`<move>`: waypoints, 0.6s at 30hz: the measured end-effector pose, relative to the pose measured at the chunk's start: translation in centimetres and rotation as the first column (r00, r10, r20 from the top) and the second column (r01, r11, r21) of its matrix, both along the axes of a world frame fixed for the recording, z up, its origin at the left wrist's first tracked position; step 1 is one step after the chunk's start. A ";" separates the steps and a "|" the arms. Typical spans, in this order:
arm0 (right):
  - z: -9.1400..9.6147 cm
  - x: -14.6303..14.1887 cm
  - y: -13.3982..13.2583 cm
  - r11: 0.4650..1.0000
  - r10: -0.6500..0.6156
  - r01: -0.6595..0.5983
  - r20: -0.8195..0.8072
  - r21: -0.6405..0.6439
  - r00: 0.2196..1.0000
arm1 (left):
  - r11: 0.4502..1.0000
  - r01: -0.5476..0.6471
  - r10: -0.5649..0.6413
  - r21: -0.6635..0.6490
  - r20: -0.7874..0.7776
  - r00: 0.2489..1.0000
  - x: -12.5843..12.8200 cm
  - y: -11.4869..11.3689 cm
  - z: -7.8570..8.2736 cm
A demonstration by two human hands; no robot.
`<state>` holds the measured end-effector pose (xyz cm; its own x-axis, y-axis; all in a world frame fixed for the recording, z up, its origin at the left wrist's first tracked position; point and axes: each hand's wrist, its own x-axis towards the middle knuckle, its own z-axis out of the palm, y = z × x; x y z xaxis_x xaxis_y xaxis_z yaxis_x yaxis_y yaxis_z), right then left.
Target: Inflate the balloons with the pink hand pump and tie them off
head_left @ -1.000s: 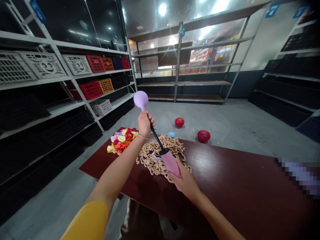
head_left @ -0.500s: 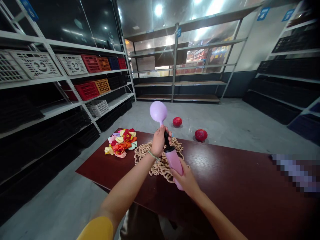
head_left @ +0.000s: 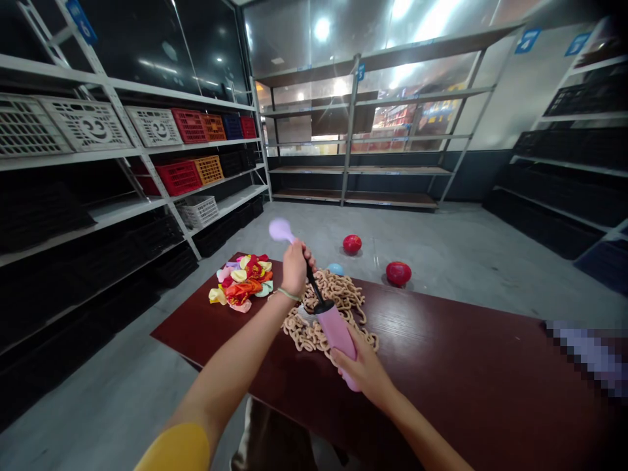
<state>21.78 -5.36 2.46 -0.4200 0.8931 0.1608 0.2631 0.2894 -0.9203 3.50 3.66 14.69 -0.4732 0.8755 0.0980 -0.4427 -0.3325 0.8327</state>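
Observation:
My left hand [head_left: 296, 267] is closed around the black end of a balloon pump, where a small purple balloon [head_left: 280, 229] sticks out beyond the fingers, blurred and leaning left. A length of black rod [head_left: 313, 282] shows between that hand and the pump's pink barrel [head_left: 336, 335]. Lower down, my right hand [head_left: 366, 366] is wrapped around the barrel. Beneath the pump, a heap of tan, curled, chain-like pieces [head_left: 343, 292] lies on the dark red-brown table [head_left: 441, 353]. The balloon's neck is mostly hidden by my left fingers.
Limp balloons in many colours [head_left: 243, 284] are piled at the table's left. A light blue round thing [head_left: 336, 269] peeks out behind the tan heap. Two red balloons [head_left: 352, 244] rest on the floor beyond the table. Shelves with crates [head_left: 179, 177] line the left side.
My left hand has moved left and away from the barrel, baring more black rod. The balloon has swung left and tilted, and looks smaller and blurred. My right hand still grips the barrel.

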 end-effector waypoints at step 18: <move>0.1 0.4 0.4 0.972 -0.002 -0.026 -0.118 -0.235 0.993 | 0.987 0.154 -0.157 -0.047 -0.090 0.983 3.2 -1.5 -2.6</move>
<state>22.22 -4.94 2.58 -0.4222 0.9065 -0.0053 0.1478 0.0630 -0.9870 6.72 2.18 12.11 -0.3214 0.9418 0.0990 -0.4065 -0.2316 0.8838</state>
